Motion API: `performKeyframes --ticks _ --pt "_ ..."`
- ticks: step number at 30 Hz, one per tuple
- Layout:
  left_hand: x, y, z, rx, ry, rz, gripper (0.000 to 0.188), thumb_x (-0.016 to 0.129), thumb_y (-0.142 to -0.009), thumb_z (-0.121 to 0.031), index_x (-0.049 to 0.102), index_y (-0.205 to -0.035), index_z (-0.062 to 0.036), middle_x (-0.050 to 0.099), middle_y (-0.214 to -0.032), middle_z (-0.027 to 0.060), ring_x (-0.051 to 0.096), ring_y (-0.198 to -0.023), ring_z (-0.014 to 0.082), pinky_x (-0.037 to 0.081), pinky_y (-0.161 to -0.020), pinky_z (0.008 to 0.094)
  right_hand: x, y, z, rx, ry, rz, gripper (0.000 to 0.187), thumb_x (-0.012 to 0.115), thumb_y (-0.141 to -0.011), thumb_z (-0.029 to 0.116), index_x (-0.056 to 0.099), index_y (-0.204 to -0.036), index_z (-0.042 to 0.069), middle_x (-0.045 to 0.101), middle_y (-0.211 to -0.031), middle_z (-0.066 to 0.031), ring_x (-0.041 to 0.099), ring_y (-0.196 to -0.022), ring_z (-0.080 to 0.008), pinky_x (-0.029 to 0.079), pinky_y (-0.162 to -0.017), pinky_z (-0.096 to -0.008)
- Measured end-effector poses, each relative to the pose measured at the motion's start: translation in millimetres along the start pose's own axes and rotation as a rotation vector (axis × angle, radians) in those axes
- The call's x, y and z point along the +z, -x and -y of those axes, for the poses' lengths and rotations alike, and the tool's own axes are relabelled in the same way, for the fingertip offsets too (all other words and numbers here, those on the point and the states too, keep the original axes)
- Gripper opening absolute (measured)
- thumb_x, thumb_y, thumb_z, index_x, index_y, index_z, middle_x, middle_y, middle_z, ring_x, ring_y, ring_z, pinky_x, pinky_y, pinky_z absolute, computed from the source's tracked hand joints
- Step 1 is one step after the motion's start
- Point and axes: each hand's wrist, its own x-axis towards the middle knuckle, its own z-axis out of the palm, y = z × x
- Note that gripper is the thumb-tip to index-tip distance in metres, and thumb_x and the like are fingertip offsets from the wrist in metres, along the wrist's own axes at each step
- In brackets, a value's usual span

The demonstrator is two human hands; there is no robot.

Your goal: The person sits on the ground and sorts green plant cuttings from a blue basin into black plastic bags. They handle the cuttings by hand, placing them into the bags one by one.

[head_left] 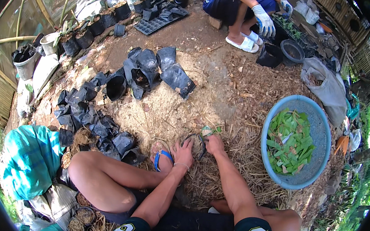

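Observation:
A small black planting bag (pixel 198 145) stands on the straw between my feet, its round mouth facing up and dry straw-like material inside. My left hand (pixel 182 152) grips its left rim with bent fingers. At the opposite edge, my right hand (pixel 214 144) is closed, knuckles up; its fingertips are hidden, so what it pinches does not show. Bits of green leaf (pixel 206 131) lie just beyond the bag, close to the right fingers. A blue-strapped flip-flop (pixel 162 158) on my foot is beside my left hand.
To the right sits a blue basin (pixel 293 181) of green leaves. Empty black bags (pixel 116 86) spread across the left, near a teal sack (pixel 31 162). A seedling tray (pixel 151 25) lies farther back. Another person in gloves (pixel 263 21) squats at the far side beside a dark basin (pixel 292 51).

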Motion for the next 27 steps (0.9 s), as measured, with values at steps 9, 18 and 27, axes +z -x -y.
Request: performKeyframes --ticks 9,18,27 --pt "-6.4 4.8 -2.5 0.017 0.071 -0.037 0.088 0.071 -0.073 -0.005 0.045 -0.155 -0.0234 0.048 -0.155 0.0014 0.033 -0.149 0.0398 0.017 -0.118 0.0664 -26.2 2.2 12.7 0.054 -0.274 -0.255 0.029 0.073 -0.09 0.029 0.078 -0.113 0.012 0.076 -0.101 -0.018 0.072 -0.098 -0.0384 0.055 -0.085 -0.0465" --pt "-21.7 10.9 -6.4 0.109 0.197 -0.179 0.066 0.071 -0.076 -0.02 0.061 -0.142 -0.0228 0.05 -0.151 0.0062 0.038 -0.144 0.0379 0.019 -0.117 0.0648 -49.8 -10.6 22.3 -0.059 -0.963 -0.231 0.023 0.063 -0.096 0.011 0.069 -0.112 -0.004 0.078 -0.085 -0.0137 0.069 -0.06 -0.0152 0.049 -0.051 -0.03" --pt "-16.7 -5.8 7.7 -0.044 0.455 -0.421 0.043 0.067 -0.088 -0.016 0.066 -0.132 -0.0158 0.056 -0.141 0.0129 0.048 -0.135 0.0345 0.03 -0.112 0.0531 -79.5 10.6 47.7 -0.024 -1.43 0.113 0.022 0.061 -0.097 0.013 0.064 -0.115 0.001 0.078 -0.1 -0.0158 0.072 -0.071 -0.017 0.049 -0.055 -0.0256"
